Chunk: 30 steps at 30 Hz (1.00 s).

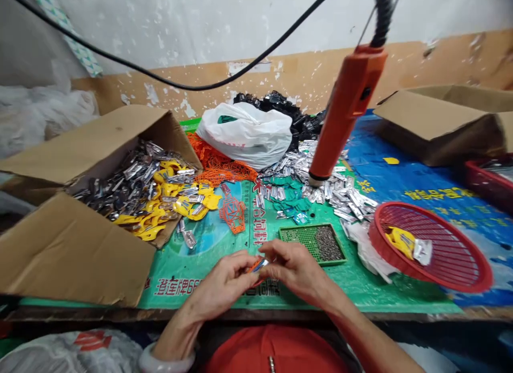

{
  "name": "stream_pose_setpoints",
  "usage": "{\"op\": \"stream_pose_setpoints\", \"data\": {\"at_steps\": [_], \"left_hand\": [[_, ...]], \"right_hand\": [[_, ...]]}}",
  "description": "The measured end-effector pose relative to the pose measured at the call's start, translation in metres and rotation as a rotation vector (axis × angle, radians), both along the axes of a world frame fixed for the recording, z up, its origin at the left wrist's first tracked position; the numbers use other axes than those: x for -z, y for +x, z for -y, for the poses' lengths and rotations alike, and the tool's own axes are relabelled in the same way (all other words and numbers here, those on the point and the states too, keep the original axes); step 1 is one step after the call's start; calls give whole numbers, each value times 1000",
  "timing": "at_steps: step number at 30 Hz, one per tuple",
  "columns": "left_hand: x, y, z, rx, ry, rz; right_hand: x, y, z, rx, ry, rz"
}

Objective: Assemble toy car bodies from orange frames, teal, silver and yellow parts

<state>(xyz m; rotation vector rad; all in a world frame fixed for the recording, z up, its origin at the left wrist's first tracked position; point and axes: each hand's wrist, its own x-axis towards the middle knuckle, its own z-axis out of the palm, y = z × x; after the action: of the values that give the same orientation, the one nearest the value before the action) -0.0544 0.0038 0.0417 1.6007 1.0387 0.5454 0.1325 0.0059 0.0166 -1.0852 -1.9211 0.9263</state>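
Left hand [221, 283], right hand [295, 267]: both pinching one orange piece [253, 266], partly hidden
Green tray [303, 236]: one, hands' two o'clock

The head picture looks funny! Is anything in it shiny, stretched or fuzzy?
In the head view, bright glints show on the silvery pieces; in the head view, the red basket looks stretched sideways, perhaps by a wide lens; the plastic at the head view's far left looks soft; and in the head view, fingers partly hide the small piece in the left hand.

Small orange-and-silver piece [261, 264], partly hidden
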Motion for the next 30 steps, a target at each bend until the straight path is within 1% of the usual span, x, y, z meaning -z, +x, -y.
{"op": "stream_pose_setpoints", "data": {"at_steps": [2, 4, 5, 7, 8, 9, 11, 13, 14, 15, 16, 17, 18, 19, 20, 21, 23, 24, 25, 27, 30], "left_hand": [[8, 1, -2, -124, -218, 159], [17, 3, -4, -245, -466, 354], [21, 3, -4, -291, -559, 437], [27, 5, -7, -360, -652, 550], [29, 5, -8, -386, -663, 582], [30, 4, -9, -410, -670, 606], [33, 3, -12, -452, -702, 658], [36, 1, -15, -474, -747, 699], [38, 0, -16, -479, -771, 718], [40, 0, -16, -482, -795, 735], [43, 0, -17, -485, -818, 751], [45, 0, -17, -487, -841, 764], [47, 0, -18, -490, -861, 774], [48, 0, -18, -495, -878, 783], [50, 0, -18, -500, -893, 788], [50, 0, -18, -507, -906, 791], [50, 0, -18, -525, -922, 787], [50, 1, -18, -537, -924, 783], [49, 1, -17, -551, -922, 777], [47, 2, -16, -578, -908, 764], [44, 3, -13, -594, -876, 740]], "right_hand": [[9, -5, -6, 10, -33, -44], [14, -7, -10, 9, -26, -79], [15, -7, -11, 21, -11, -110], [10, 0, -11, 97, 65, -180], [6, 6, -10, 174, 126, -207], [-1, 14, -10, 280, 200, -222], [-17, 34, -11, 568, 357, -202], [-34, 57, -18, 856, 503, -165], [-42, 68, -24, 963, 602, -157], [-49, 78, -31, 1017, 639, -123], [-57, 87, -41, 1029, 628, -66], [-63, 95, -51, 1043, 653, -26], [-69, 100, -62, 1033, 647, -11], [-75, 103, -73, 994, 613, -12], [-80, 104, -84, 934, 576, -44], [-85, 103, -94, 832, 514, -119], [-94, 95, -111, 584, 364, -312], [-98, 89, -118, 500, 290, -368], [-101, 83, -123, 453, 218, -407], [-105, 71, -129, 447, 108, -445], [-102, 58, -127, 482, 60, -492]]}}
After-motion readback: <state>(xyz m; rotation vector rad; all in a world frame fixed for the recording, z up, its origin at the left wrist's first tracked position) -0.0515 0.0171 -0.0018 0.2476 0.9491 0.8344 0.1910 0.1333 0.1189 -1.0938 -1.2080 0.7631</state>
